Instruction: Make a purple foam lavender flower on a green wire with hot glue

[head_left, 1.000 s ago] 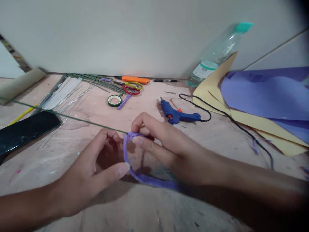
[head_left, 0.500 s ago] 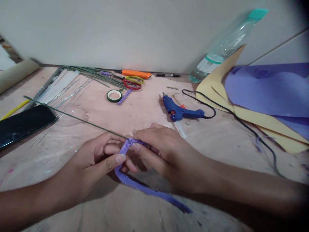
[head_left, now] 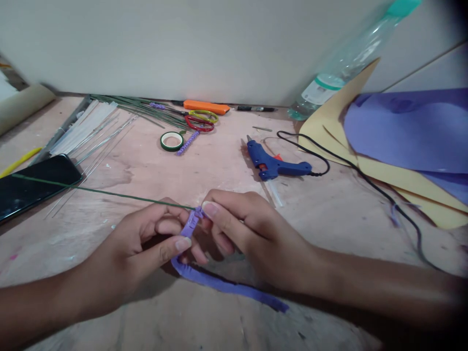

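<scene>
A long purple paper strip hangs from my fingers, its free end trailing to the lower right over the table. My left hand pinches it between thumb and fingers. At the strip's upper end, my right hand closes thumb and forefinger on the purple wrapping around a thin green wire stem. The stem reaches out to the left, passing above a black phone. My right fingers hide the wrapped end of the stem.
A blue glue gun lies beyond my right hand, its black cord running right. Green tape, scissors, an orange cutter and wires lie at the back. Purple paper, yellow sheets and a bottle are on the right.
The green stem's far end has swung down and left, now over the phone. My right thumb has moved up onto the wrapped end, and the right fingers have changed their grip.
</scene>
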A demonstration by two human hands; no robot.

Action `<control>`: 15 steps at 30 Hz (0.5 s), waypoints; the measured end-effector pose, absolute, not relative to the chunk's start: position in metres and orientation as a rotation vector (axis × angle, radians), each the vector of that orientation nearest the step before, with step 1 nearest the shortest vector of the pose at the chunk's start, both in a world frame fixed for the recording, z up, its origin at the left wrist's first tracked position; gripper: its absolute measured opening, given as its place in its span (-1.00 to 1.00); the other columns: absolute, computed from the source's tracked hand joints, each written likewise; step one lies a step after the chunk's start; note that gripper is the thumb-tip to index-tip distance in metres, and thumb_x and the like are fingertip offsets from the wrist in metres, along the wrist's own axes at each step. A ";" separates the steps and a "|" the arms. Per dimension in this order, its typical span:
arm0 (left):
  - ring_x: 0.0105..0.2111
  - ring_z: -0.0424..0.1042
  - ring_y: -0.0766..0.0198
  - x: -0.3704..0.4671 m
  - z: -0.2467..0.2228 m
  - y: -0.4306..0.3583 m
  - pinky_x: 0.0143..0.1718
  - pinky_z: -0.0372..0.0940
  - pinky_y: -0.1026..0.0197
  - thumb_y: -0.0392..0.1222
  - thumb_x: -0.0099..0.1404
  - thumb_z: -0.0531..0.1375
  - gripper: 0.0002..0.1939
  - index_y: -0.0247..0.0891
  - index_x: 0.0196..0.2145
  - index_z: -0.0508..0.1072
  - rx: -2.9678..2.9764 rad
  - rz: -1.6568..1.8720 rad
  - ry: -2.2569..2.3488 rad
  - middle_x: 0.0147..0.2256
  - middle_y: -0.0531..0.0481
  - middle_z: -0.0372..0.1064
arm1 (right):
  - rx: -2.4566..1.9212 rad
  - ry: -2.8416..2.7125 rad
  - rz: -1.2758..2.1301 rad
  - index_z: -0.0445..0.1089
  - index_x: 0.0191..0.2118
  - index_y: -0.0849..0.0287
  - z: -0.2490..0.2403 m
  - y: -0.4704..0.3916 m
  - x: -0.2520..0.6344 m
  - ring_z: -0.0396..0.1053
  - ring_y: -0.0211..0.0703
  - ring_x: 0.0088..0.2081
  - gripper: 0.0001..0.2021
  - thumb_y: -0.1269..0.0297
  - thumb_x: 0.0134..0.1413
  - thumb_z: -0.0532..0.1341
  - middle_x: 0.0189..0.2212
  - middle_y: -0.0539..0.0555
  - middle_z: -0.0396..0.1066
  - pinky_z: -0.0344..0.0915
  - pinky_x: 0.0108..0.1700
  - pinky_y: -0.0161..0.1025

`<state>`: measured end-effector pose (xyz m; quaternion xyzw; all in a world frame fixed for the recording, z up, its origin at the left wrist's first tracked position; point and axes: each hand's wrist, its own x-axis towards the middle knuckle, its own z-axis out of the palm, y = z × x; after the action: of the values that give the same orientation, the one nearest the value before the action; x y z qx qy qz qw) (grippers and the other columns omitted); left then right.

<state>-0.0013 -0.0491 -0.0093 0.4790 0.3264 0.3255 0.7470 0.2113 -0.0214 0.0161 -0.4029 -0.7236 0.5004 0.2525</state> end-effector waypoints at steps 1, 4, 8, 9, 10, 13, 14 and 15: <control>-0.31 0.57 0.45 -0.001 -0.009 -0.049 -0.21 0.44 0.49 -0.12 0.44 0.31 -0.88 -0.11 -0.09 0.57 1.048 0.712 0.709 -0.27 0.09 0.64 | -1.102 -1.954 1.369 0.22 -0.47 0.13 0.015 -0.022 0.211 0.27 -0.32 -0.56 -0.62 0.26 0.46 0.00 -0.62 -0.07 0.32 0.22 -0.43 -0.32; -0.28 0.58 0.46 -0.001 -0.009 -0.048 -0.19 0.43 0.51 -0.14 0.44 0.31 -0.90 -0.10 -0.10 0.58 1.043 0.717 0.707 -0.27 0.10 0.64 | -1.109 -1.920 1.406 0.27 -0.43 0.15 0.011 -0.024 0.209 0.28 -0.30 -0.55 -0.64 0.23 0.47 0.01 -0.60 -0.05 0.34 0.22 -0.42 -0.30; -0.27 0.58 0.45 -0.001 -0.008 -0.047 -0.19 0.43 0.51 -0.14 0.44 0.31 -0.88 -0.09 -0.09 0.60 1.016 0.710 0.696 -0.29 0.10 0.62 | -1.110 -1.871 1.452 0.29 -0.39 0.16 0.008 -0.027 0.209 0.29 -0.29 -0.52 -0.66 0.22 0.47 0.02 -0.58 -0.05 0.34 0.22 -0.40 -0.28; -0.27 0.57 0.44 -0.001 -0.007 -0.047 -0.19 0.43 0.50 -0.14 0.43 0.32 -0.88 -0.09 -0.09 0.61 1.009 0.705 0.691 -0.30 0.10 0.62 | -1.101 -1.864 1.462 0.29 -0.38 0.16 0.007 -0.027 0.209 0.29 -0.29 -0.51 -0.67 0.22 0.47 0.03 -0.57 -0.05 0.34 0.22 -0.40 -0.28; -0.28 0.57 0.44 -0.001 -0.007 -0.047 -0.18 0.44 0.49 -0.13 0.43 0.32 -0.88 -0.09 -0.09 0.61 1.004 0.699 0.690 -0.30 0.10 0.62 | -1.084 -1.858 1.473 0.29 -0.38 0.16 0.007 -0.027 0.209 0.30 -0.29 -0.51 -0.68 0.23 0.47 0.04 -0.57 -0.05 0.34 0.23 -0.39 -0.28; -0.29 0.57 0.43 -0.001 -0.006 -0.047 -0.14 0.46 0.45 -0.14 0.43 0.32 -0.87 -0.08 -0.09 0.63 0.994 0.685 0.677 -0.31 0.10 0.61 | -1.034 -1.825 1.496 0.30 -0.37 0.17 0.005 -0.027 0.210 0.33 -0.29 -0.48 -0.69 0.23 0.47 0.06 -0.55 -0.06 0.34 0.25 -0.36 -0.28; -0.29 0.57 0.42 -0.001 -0.006 -0.047 -0.14 0.46 0.44 -0.14 0.44 0.31 -0.87 -0.07 -0.09 0.63 0.993 0.683 0.672 -0.30 0.10 0.61 | -1.024 -1.811 1.499 0.31 -0.35 0.18 0.005 -0.027 0.210 0.33 -0.29 -0.48 -0.70 0.22 0.47 0.07 -0.55 -0.07 0.33 0.26 -0.36 -0.28; -0.28 0.57 0.42 -0.001 -0.006 -0.047 -0.13 0.46 0.45 -0.15 0.44 0.30 -0.87 -0.07 -0.09 0.64 0.994 0.682 0.668 -0.29 0.09 0.62 | -1.017 -1.796 1.502 0.32 -0.34 0.18 0.005 -0.027 0.210 0.33 -0.30 -0.48 -0.71 0.22 0.46 0.09 -0.56 -0.08 0.32 0.26 -0.36 -0.29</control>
<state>-0.0009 -0.0466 -0.0056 0.4585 0.3082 0.3146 0.7719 0.2097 -0.0274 0.0049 -0.3814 -0.6732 0.5630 0.2903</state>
